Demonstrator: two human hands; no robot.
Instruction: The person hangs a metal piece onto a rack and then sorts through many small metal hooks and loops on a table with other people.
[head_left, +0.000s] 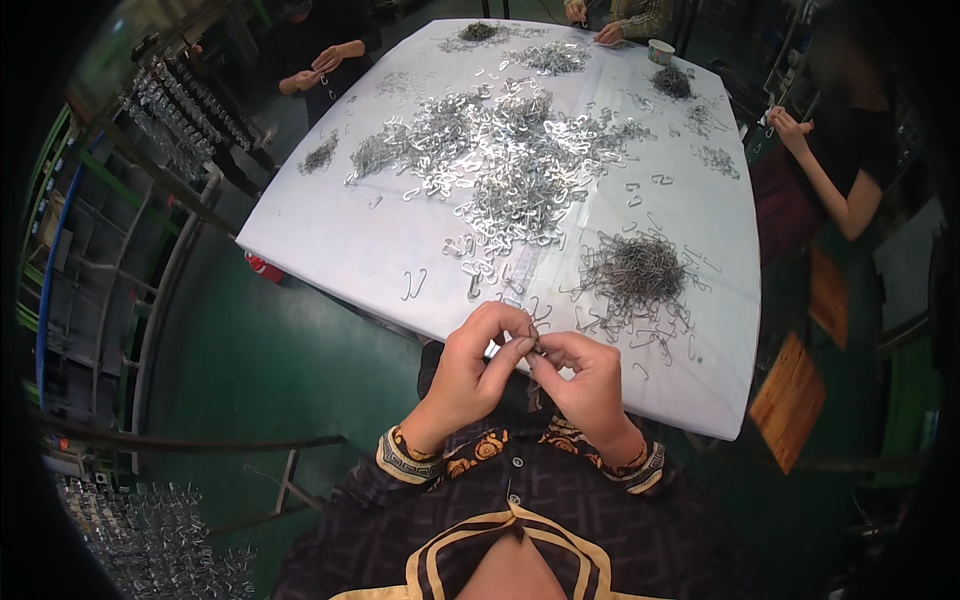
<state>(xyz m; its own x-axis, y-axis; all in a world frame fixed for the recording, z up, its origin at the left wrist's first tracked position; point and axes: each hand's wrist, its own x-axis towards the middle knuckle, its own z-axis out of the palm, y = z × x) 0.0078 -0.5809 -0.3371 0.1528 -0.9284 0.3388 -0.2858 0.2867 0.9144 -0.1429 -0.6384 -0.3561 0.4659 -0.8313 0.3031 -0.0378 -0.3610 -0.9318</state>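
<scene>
Just over the near edge of the white table (410,225), my left hand (482,362) and my right hand (585,385) meet fingertip to fingertip. Between the left fingers a bit of a shiny silver metal piece (492,349) shows; most of it is covered. The right thumb and forefinger are pinched at the same spot, and what they grip is hidden. Beyond my hands spreads a large heap of silver hook-shaped metal pieces (520,185). To the right of my fingers lies a pile of thin, dark bent wires (640,272), with loose ones around it.
Two long wire hooks (414,284) lie left of my hands. Smaller wire piles (672,82) and a white tub (660,51) stand farther back. Co-workers' hands (790,130) are at the table's other sides. Wooden stools (788,400) are at right, metal racks (130,290) at left.
</scene>
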